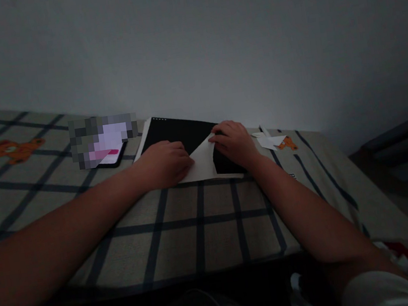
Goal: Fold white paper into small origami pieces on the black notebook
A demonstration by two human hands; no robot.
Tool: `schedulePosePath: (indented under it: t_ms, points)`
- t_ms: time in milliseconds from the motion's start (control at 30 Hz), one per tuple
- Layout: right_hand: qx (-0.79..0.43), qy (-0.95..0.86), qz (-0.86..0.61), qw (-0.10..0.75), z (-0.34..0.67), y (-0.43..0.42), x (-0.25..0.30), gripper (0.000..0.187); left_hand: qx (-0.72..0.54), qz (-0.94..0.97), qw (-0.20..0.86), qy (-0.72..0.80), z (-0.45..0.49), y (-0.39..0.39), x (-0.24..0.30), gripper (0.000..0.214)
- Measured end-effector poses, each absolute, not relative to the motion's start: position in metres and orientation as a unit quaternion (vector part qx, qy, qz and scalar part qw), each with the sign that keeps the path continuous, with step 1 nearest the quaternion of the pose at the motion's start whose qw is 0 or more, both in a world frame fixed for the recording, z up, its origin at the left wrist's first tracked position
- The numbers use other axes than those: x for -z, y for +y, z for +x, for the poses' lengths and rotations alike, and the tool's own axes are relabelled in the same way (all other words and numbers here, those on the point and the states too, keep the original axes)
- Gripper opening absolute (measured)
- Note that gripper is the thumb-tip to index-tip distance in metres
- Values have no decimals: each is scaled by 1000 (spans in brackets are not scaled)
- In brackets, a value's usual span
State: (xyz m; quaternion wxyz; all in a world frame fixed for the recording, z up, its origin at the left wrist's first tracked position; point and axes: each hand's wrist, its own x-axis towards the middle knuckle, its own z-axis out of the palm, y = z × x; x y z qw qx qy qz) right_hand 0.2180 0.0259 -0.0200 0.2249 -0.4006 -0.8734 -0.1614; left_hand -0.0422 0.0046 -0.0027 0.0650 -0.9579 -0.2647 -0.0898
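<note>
A white sheet of paper [201, 166] with a slanted, folded-looking edge lies over a flat black-topped pad or notebook [173, 132]. My left hand [166, 163] rests on the left of the sheet, its fingers curled together at the paper's near edge. With bent fingers, my right hand [236, 143] grips the upper right corner of the sheet. Beneath that hand a black patch [224, 163] shows beside the white; whether it is part of the sheet or the pad I cannot tell. The fingertips of both hands are partly hidden.
A checked cloth [183, 226] with orange bear figures covers the table, which stands against a pale wall [190, 49]. A lit phone [112, 155], partly pixelated, is left of the pad. White paper scraps [270, 140] lie to the right. A clear bottle [300, 296] is below the table edge.
</note>
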Motion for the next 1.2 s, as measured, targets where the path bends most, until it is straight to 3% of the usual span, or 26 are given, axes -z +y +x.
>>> schedulePosePath:
  t_ms: [400,867,1000,1200]
  points:
    - [132,-901,-343,231,213,28,27,31,102,-970,22,-219,-44,14,21,44]
    - [102,-926,-308,193,206,28,28,22,101,-978,-36,-182,-44,13,20,42]
    - [78,-923,-303,222,215,30,27,20,110,-976,-23,-186,-43,12,16,39]
    - [45,-931,-303,196,217,30,32,27,109,-974,14,-199,-43,12,16,39]
